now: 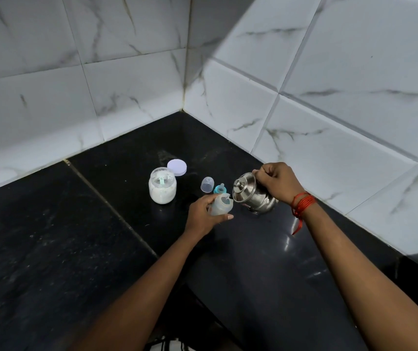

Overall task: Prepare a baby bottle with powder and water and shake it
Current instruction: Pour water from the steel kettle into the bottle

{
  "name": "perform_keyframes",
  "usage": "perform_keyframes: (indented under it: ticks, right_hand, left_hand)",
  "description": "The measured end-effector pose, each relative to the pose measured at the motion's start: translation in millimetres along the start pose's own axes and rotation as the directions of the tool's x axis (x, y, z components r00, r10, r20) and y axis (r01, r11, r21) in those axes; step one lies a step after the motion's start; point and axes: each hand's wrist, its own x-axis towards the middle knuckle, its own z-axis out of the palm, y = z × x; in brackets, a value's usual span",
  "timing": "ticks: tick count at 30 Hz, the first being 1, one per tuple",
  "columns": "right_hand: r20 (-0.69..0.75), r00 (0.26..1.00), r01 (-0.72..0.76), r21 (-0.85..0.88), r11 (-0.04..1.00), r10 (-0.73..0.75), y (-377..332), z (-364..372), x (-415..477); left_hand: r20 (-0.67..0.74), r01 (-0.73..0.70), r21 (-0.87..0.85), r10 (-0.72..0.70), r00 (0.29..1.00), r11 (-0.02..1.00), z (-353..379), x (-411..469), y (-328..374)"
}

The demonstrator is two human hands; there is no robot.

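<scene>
My left hand (202, 215) grips a clear baby bottle (221, 204) with no top on it, held just above the black counter. My right hand (277, 182) holds a lidded steel jug (252, 195) by its handle and tilts it left, its spout at the bottle's mouth. Whether water is flowing cannot be made out. The teal nipple ring (220, 190) and the clear bottle cap (207, 184) stand on the counter just behind the bottle. Further left stands an open jar of white powder (162, 189) with a light green scoop inside.
The jar's white lid (176, 167) lies flat behind the jar. The black stone counter (76, 236) runs into a corner of white marbled wall tiles (126, 84). A seam crosses the counter at the left. Red threads circle my right wrist (301, 205).
</scene>
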Motion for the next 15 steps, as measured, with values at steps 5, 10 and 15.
perform_keyframes:
  ticks: [5,10,15]
  right_hand:
    - [0.007,1.0,0.005,-0.029,1.0,-0.005,-2.7,-1.6,0.7]
    - [0.022,1.0,0.011,-0.028,1.0,-0.01,-2.2,-2.4,1.1]
    - [0.019,1.0,0.003,-0.044,0.999,-0.002,-2.4,-2.5,1.2]
  left_hand:
    - [0.005,-0.003,-0.01,0.003,1.0,1.0,3.2,2.1,-5.1]
    - [0.009,0.007,-0.046,-0.007,1.0,0.999,6.0,5.0,-5.9]
    - [0.044,0.055,-0.071,-0.052,0.998,0.996,9.7,4.6,-8.8]
